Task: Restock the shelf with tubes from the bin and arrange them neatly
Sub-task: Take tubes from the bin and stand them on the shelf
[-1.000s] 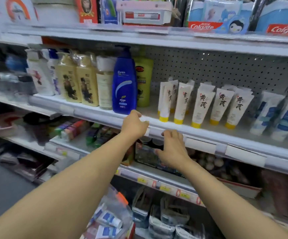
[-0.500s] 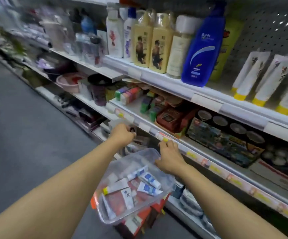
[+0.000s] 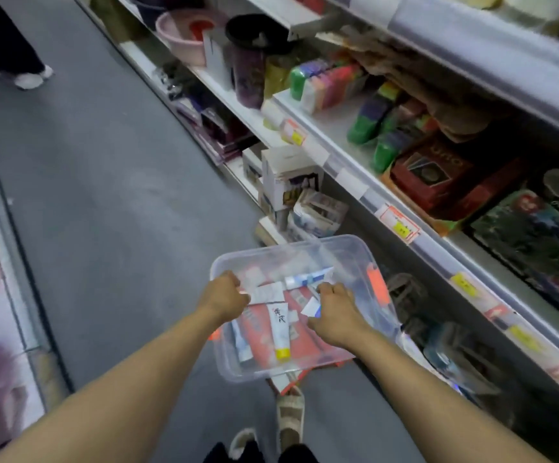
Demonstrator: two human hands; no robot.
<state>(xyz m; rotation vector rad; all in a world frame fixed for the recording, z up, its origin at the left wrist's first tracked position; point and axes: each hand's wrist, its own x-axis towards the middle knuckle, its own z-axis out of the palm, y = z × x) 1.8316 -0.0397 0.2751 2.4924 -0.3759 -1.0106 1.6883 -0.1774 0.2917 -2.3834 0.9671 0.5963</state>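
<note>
A clear plastic bin [image 3: 348, 243] sits low in front of the shelves, on something red. Several tubes lie loose in it: a white tube with a yellow cap [image 3: 280, 332], a blue-and-white tube [image 3: 306, 279] and red packs. My left hand [image 3: 224, 295] is inside the bin's left side, fingers curled on the end of a plain white tube [image 3: 266, 293]. My right hand [image 3: 336, 312] is in the middle of the bin, fingers closed on a small white-and-blue tube [image 3: 311, 309]. The tube shelf above is out of view.
Stocked shelves [image 3: 355, 187] with price tags run along the right, close to the bin. White boxes [image 3: 288, 175] stand on the bottom ledge behind the bin. Grey aisle floor [image 3: 104, 195] lies to the left. Another person's legs [image 3: 10, 61] stand far up the aisle. My sandalled feet [image 3: 290, 419] are below.
My view dropped from the tube shelf to the bin. Both hands left the shelf edge, came down into the bin and closed on tubes.
</note>
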